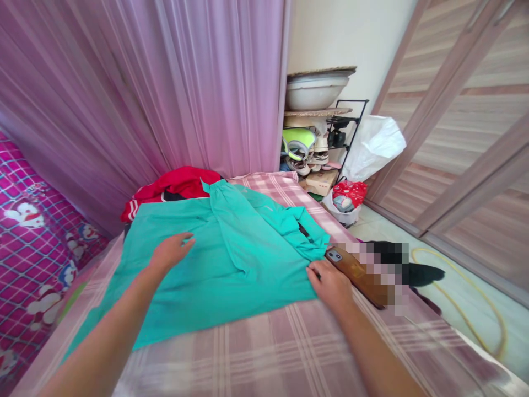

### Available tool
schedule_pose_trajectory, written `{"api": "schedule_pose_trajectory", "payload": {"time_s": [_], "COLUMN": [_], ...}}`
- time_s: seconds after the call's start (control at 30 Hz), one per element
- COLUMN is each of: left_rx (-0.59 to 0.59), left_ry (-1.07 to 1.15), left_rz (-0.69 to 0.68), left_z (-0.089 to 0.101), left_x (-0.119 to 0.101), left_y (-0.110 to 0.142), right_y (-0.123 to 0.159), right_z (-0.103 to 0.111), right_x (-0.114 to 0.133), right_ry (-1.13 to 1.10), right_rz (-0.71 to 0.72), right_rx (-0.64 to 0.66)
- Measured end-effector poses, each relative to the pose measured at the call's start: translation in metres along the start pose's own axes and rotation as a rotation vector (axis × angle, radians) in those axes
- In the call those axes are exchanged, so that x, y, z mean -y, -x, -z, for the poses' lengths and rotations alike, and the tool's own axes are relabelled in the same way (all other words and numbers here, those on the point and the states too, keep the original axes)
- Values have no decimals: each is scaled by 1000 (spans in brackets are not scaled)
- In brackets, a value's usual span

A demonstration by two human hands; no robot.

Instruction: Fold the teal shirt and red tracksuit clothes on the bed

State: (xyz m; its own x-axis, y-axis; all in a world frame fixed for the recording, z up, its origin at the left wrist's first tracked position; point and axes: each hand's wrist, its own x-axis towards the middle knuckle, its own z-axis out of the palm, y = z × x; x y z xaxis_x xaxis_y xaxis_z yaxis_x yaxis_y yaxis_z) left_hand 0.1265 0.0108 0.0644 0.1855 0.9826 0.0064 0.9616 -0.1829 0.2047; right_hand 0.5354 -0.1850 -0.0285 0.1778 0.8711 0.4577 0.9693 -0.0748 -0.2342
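The creased teal cloth (248, 248) is touched by the right hand (330, 282), grip unclear; the left hand (171, 251) is parted. Red plastic (356, 190) is held in a white bag (347, 217).

The shirt (256, 248) is plain teal green. Beyond it, the garment (185, 181) is bright red with white stripes. Under the shirt, the bedsheet (273, 353) is a pale pink and mauve plaid (its crossing lines nearly white). Left of the shirt, the bedding (31, 231) is magenta with a light grid and white cartoon figures. Behind the shirt, the curtain (198, 82) is solid mauve; right of it, the phone (359, 275) is brown.
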Motion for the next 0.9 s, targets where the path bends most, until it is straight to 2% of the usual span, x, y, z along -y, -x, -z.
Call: {"api": "schedule_pose_trajectory", "payload": {"time_s": [0.1, 0.17, 0.27, 0.37, 0.47, 0.57, 0.73, 0.83, 0.9], "left_rx": [-106, -112, -74, -27, -10, -46, -267, -190, -158], "left_ry": [204, 315, 388, 445, 475, 483, 384, 195, 93], "left_rz": [4, 59, 114, 144, 154, 145, 157, 130, 131], "left_z": [-2, -5, -12, -20, -26, -27, -21, -18, -19], "left_x": [-40, -57, -69, -72, -73, -74, -58, -51, -58], "left_y": [-54, -86, -123, -144, -154, -157, -157, -154, -145], "right_y": [1, 1, 2, 5, 7, 7, 7, 6, 6], "right_z": [-1, -2, -3, -5, -6, -6, -4, -4, -3], "right_x": [-2, -2, -3, -5, -6, -6, -5, -4, -3], "right_ry": [-9, -20, -57, -101, -128, -133, -93, -70, -65], "right_rz": [30, 41, 49, 40, 25, 26, 23, 0, -12], "right_rx": [-15, -21, -18, -7, -1, 4, -31, -20, -2]}}
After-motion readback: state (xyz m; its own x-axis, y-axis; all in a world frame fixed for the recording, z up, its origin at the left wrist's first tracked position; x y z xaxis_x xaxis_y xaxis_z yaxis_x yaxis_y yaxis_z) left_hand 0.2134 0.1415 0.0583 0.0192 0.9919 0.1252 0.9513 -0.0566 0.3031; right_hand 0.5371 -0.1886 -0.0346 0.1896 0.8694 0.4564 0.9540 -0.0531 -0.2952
